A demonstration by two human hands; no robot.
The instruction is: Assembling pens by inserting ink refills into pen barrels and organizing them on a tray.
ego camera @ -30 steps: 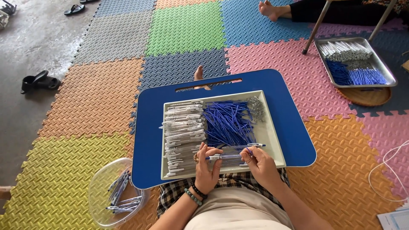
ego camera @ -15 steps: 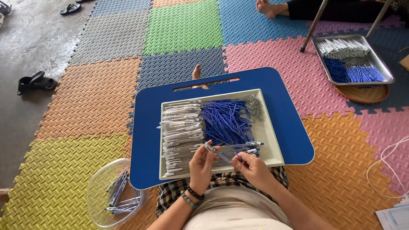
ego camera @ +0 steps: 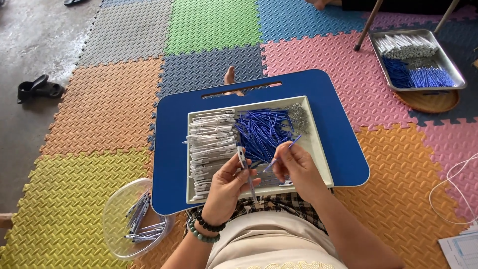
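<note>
Foam floor mats (ego camera: 99,104) in many colours are covering the ground all around. A blue lap surface (ego camera: 172,149) is lying across the person's legs at the centre, and a pale square tray (ego camera: 321,159) is sitting on it. Inside the tray, a stack of white pen barrels (ego camera: 211,142) is filling the 9 o'clock half, and a heap of blue refills (ego camera: 261,129) is lying beside it toward 3 o'clock. At 2 o'clock of the view, well apart, a metal tray (ego camera: 460,79) is holding more white and blue parts. At 8 o'clock, just beside the surface's edge, a clear plastic bowl (ego camera: 114,224) is holding several assembled pens.

The left hand (ego camera: 226,187) is hovering over the tray's near edge, its grip clenched around a white pen barrel (ego camera: 242,157), held roughly upright. The right hand (ego camera: 296,167), just beside it at 3 o'clock, is pinching a single blue refill (ego camera: 284,152), slanted with its lower tip pointing toward the barrel.
</note>
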